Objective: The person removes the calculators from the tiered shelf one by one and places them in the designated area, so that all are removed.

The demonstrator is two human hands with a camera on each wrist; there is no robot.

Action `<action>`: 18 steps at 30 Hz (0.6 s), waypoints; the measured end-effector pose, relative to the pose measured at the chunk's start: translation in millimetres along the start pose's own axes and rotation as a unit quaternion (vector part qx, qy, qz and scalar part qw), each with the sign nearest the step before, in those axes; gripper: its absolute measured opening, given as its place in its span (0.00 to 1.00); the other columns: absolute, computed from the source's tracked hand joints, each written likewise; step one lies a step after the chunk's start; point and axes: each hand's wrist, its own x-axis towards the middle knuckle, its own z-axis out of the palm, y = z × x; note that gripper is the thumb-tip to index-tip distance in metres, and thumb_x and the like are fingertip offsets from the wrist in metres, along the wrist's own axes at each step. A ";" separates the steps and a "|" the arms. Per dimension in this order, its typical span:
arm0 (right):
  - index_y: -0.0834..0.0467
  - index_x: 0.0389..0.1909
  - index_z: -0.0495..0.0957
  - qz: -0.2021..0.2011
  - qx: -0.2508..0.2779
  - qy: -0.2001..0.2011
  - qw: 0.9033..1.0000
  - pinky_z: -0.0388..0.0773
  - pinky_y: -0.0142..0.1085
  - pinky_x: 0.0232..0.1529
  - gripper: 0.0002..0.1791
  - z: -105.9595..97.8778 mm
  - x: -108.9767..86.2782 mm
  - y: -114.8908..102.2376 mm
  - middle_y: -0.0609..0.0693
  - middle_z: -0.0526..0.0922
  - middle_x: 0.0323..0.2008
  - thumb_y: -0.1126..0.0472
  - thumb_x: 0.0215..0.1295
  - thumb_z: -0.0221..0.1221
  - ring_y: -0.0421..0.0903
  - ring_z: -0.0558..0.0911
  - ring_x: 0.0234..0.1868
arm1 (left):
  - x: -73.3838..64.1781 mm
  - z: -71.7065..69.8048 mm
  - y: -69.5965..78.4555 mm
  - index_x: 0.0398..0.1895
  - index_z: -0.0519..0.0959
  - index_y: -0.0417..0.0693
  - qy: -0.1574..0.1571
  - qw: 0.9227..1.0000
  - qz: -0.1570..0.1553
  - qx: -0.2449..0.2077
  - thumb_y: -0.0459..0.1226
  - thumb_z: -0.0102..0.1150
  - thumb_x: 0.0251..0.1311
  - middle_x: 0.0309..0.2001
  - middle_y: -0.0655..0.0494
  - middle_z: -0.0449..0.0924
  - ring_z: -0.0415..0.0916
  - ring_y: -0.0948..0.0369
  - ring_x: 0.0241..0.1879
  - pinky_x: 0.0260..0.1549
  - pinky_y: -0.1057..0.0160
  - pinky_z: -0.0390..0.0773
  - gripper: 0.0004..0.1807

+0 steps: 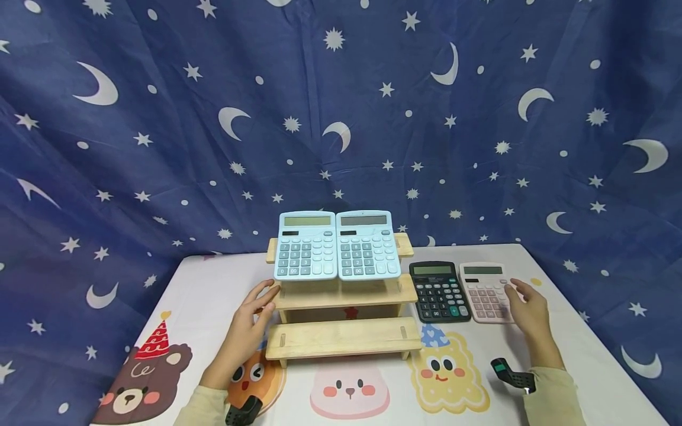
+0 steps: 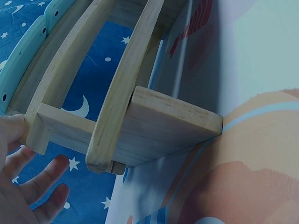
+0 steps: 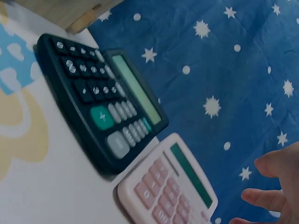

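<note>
I see a blue cloth (image 1: 298, 154) filling the background, creased and printed with white moons (image 1: 108, 92), stars (image 1: 334, 39) and dots (image 1: 408, 113), hanging behind the white counter (image 1: 213, 278) and along both its sides. A cartoon bear (image 1: 154, 393) decorates the counter's left. My left wrist view looks dim.

The blue calculators (image 1: 306, 245) are light like the sky, with grey-blue number keys. The black calculator (image 1: 434, 291) has black number keys, some grey keys and a bright green plus key (image 3: 101, 117). The pink calculator (image 1: 485, 291) is very pale pink, with pinker number keys and a dark green screen (image 1: 482, 270). The stand (image 1: 343, 340) is yellowy-brown wood. The curtain (image 1: 341, 171) is dark blue, with white moons, stars and dots all over. The tabletop (image 1: 213, 290) is white, with a brown bear (image 1: 141, 381) in a red hat (image 1: 154, 343), a pink face (image 1: 350, 402) and a yellow face (image 1: 447, 384). The sleeves (image 1: 554, 396) are cream.
</note>
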 end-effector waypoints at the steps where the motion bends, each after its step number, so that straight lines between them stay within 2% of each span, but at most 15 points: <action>1: 0.69 0.72 0.64 -0.007 0.003 0.004 1.000 0.56 0.63 0.74 0.29 -0.3 -1.1 -2.0 0.75 0.63 0.72 0.54 0.79 0.44 0.73 0.60 0.74 | 0.2 0.1 0.0 0.67 0.75 0.38 -0.001 1.000 0.000 0.000 0.35 0.50 0.76 0.74 0.43 0.67 0.69 0.41 0.69 0.51 0.50 0.81 0.20; 6: 0.70 0.71 0.66 -0.040 0.018 0.008 0.999 0.58 0.62 0.73 0.28 0.6 -7.7 -13.5 0.75 0.65 0.70 0.56 0.79 0.45 0.72 0.63 0.73 | 0.2 0.3 -0.9 0.67 0.75 0.37 0.001 1.000 -0.001 -0.001 0.35 0.50 0.76 0.73 0.43 0.67 0.70 0.41 0.69 0.51 0.51 0.81 0.20; 15: 0.68 0.71 0.66 -0.068 0.046 -0.001 0.997 0.59 0.61 0.73 0.28 5.5 -19.2 -33.3 0.72 0.69 0.69 0.56 0.79 0.46 0.67 0.66 0.73 | -0.2 0.9 -1.0 0.67 0.75 0.37 0.001 1.000 0.000 -0.003 0.35 0.50 0.76 0.73 0.43 0.67 0.69 0.41 0.70 0.51 0.52 0.80 0.20; 18: 0.67 0.71 0.67 -0.082 0.044 -0.005 0.996 0.64 0.54 0.71 0.28 6.2 -20.7 -37.8 0.69 0.71 0.68 0.55 0.79 0.46 0.64 0.68 0.71 | 0.3 1.0 -1.0 0.67 0.75 0.38 0.002 1.000 0.001 -0.003 0.35 0.50 0.76 0.73 0.43 0.67 0.69 0.42 0.70 0.51 0.52 0.81 0.20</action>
